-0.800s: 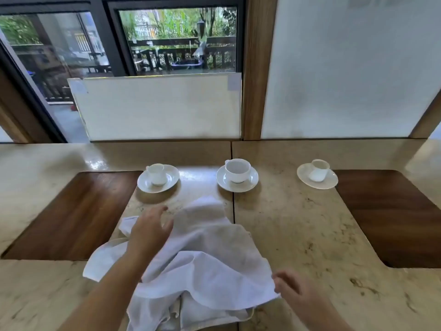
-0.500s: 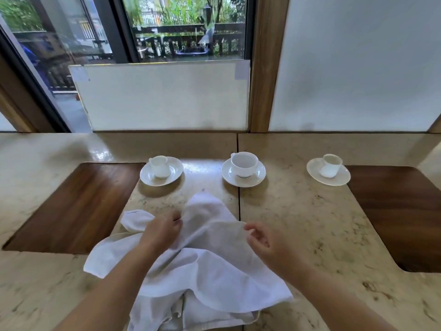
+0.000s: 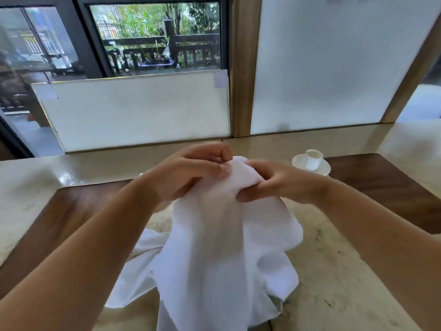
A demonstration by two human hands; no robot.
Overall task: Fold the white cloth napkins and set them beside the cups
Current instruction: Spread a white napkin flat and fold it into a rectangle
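Above the table (image 3: 338, 266), left hand (image 3: 188, 173) and right hand (image 3: 274, 181) are pinching one white napkin (image 3: 222, 247); one cup (image 3: 313, 159) showing.

Readable text: none can be made out anywhere in the view.
White napkin (image 3: 222, 247): no print, label or tag is seen.
Cup (image 3: 313, 159) and saucer (image 3: 301, 161): plain white, no mark or brand is shown.
White board (image 3: 138, 111) at the window: blank, with two blank pieces of tape at its upper corners.
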